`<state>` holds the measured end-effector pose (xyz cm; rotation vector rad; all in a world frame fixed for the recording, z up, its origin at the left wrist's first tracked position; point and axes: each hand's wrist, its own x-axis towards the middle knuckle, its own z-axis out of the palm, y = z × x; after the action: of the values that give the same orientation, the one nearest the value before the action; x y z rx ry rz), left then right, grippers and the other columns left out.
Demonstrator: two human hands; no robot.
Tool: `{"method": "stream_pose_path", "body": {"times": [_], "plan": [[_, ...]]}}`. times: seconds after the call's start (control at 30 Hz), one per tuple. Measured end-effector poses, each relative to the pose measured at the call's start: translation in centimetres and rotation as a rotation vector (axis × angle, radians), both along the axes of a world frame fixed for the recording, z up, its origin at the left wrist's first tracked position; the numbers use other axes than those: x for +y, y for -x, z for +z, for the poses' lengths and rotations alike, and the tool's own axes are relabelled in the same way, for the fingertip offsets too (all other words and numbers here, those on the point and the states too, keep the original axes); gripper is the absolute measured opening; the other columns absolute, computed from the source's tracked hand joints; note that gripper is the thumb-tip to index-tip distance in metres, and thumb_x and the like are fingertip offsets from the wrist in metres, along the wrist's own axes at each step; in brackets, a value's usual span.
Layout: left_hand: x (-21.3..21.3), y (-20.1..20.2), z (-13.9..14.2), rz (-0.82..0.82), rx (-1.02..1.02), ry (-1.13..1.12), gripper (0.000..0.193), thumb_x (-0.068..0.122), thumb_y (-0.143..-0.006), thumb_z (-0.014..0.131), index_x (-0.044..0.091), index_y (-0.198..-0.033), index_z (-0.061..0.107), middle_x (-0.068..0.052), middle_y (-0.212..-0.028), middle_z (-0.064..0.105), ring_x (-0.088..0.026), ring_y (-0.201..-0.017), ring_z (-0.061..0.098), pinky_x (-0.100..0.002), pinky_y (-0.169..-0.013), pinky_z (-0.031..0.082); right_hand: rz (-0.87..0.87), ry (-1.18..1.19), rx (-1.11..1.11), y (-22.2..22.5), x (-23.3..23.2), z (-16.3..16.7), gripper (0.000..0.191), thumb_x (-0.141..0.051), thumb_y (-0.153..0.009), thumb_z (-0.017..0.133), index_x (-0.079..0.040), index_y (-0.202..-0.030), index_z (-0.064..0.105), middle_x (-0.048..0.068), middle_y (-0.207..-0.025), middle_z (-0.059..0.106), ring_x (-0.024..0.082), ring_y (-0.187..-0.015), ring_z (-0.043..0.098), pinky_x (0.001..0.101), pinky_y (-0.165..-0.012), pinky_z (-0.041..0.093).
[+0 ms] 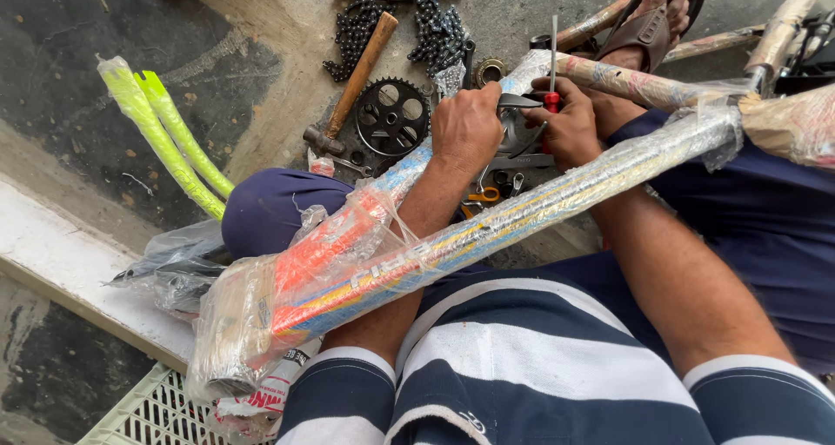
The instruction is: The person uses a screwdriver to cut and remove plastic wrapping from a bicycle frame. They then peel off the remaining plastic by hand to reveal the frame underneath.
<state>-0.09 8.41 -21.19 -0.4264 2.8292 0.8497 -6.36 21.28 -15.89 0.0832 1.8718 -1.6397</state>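
A plastic-wrapped bicycle frame (487, 227) lies across my lap, its tubes orange, blue and yellow. My left hand (467, 127) is closed around a metal part (515, 102) at the frame's far junction. My right hand (570, 123) grips a red-handled screwdriver (552, 80), its thin shaft pointing up and away from me. Both hands work close together between two frame tubes. What the screwdriver tip touches is hidden by my fingers.
On the concrete floor lie a wooden-handled hammer (352, 84), a black chainring (393, 114), piles of black chain (435, 27), pedals and small tools. Neon-yellow wrapped parts (165, 140) rest at the left. A sandalled foot (648, 23) is at top right.
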Motion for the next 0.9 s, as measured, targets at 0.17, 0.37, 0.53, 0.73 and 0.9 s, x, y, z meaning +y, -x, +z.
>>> {"method": "stream_pose_path", "body": {"times": [0.17,0.37,0.53,0.73,0.9], "plan": [[0.1,-0.3,-0.2,0.008,-0.014,0.0,0.02,0.011,-0.1,0.053,0.01,-0.085,0.066,-0.008,-0.062,0.067,-0.018,-0.052,0.067,-0.038,-0.045,0.054,0.038,0.055,-0.029,0.3,0.2,-1.2,0.04,0.009,-0.085,0.078,-0.002,-0.121,0.064,0.003,-0.101,0.069,0.01,-0.084,0.067,0.0233,-0.071,0.056],[0.2,-0.3,-0.2,-0.002,-0.003,-0.027,0.017,0.013,-0.098,0.056,0.009,-0.086,0.067,-0.008,-0.064,0.069,-0.017,-0.051,0.067,-0.037,-0.046,0.054,-0.005,0.041,-0.268,1.1,-0.2,-1.3,0.033,0.011,-0.083,0.071,-0.005,-0.111,0.065,0.003,-0.09,0.068,0.012,-0.072,0.066,0.0256,-0.056,0.05],[0.2,-0.3,-0.2,0.0,0.003,-0.026,0.018,0.011,-0.1,0.055,0.009,-0.089,0.068,-0.008,-0.064,0.069,-0.016,-0.05,0.067,-0.036,-0.044,0.053,0.045,0.117,-0.362,1.7,-0.6,0.2,0.03,0.012,-0.087,0.071,-0.005,-0.109,0.062,0.004,-0.089,0.068,0.012,-0.071,0.066,0.0251,-0.058,0.055],[0.1,-0.2,0.5,0.005,-0.013,-0.018,0.018,0.012,-0.1,0.054,0.009,-0.09,0.069,-0.008,-0.065,0.07,-0.016,-0.049,0.067,-0.035,-0.042,0.053,0.025,0.108,-0.424,1.8,-1.6,2.1,0.026,0.01,-0.089,0.068,-0.005,-0.109,0.06,0.005,-0.087,0.068,0.014,-0.067,0.065,0.0262,-0.053,0.053],[-0.2,0.0,1.7,0.017,-0.046,-0.026,0.019,0.012,-0.101,0.052,0.009,-0.091,0.068,-0.011,-0.069,0.071,-0.023,-0.057,0.071,-0.039,-0.049,0.058,-0.011,0.104,-0.384,1.4,-2.2,3.3,0.027,0.011,-0.087,0.068,-0.004,-0.108,0.06,0.007,-0.087,0.069,0.014,-0.067,0.066,0.0268,-0.054,0.054]]}}
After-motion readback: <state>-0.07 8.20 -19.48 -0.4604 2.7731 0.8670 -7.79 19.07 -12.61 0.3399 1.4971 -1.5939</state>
